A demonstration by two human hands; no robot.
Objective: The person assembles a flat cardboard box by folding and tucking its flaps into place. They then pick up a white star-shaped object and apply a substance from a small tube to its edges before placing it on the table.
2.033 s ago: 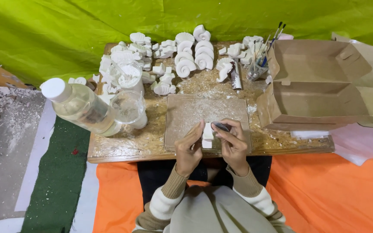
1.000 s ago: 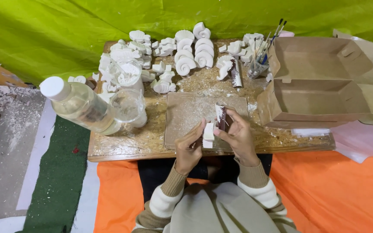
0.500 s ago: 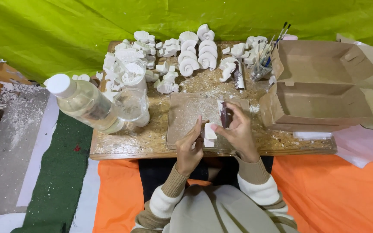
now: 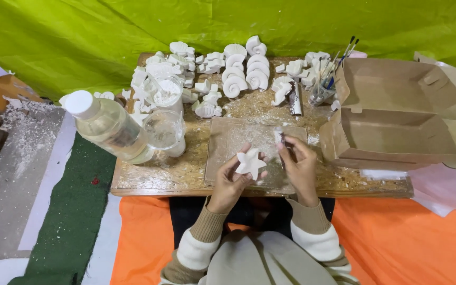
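My left hand (image 4: 228, 182) holds a small white plaster starfish (image 4: 250, 163) by its edges, flat face up, above a dusty cardboard sheet (image 4: 233, 140). My right hand (image 4: 299, 166) is closed on a thin dark tool (image 4: 285, 145) with a pale tip, held just right of the starfish and apart from it. Both hands hover over the near edge of a low wooden board (image 4: 159, 177).
Many white plaster shells and figures (image 4: 238, 74) crowd the board's far side. A large clear bottle (image 4: 109, 126), a glass cup (image 4: 164, 129) and a jar of white powder (image 4: 164, 92) stand at left. A jar of brushes (image 4: 325, 87) and an open cardboard box (image 4: 397, 121) are at right.
My left hand has turned the white piece so its star face shows. My right hand lifted the tool up from beside it and now holds it slightly farther right.
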